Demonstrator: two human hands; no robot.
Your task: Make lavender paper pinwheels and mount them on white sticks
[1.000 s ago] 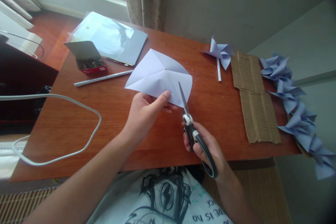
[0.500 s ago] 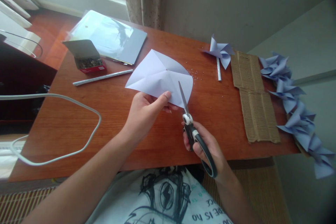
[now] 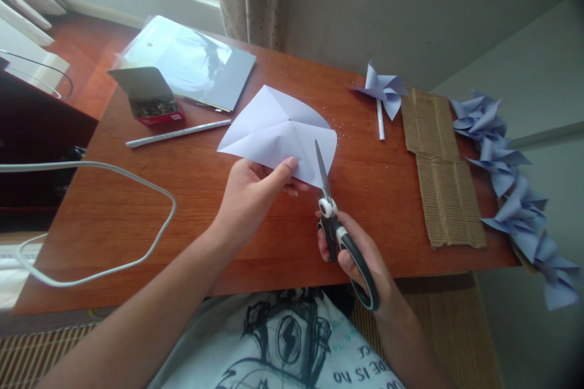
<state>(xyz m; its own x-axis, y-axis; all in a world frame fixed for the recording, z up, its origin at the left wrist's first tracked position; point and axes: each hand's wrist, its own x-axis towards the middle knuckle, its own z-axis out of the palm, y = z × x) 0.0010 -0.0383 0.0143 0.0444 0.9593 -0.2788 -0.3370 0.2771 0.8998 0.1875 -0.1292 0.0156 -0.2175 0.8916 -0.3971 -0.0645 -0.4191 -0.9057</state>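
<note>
While left hand pinches paper — scissors cut its edge.

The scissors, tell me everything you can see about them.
The scissors have black handles with white trim, a white round pivot and slim grey metal blades. The right hand grips the handles over the near table edge. The blades point away from the person, look nearly closed, and sit at the edge of the pale creased paper, which the left hand holds.

One paper sheet, one scissors, two sticks, one box.
</note>
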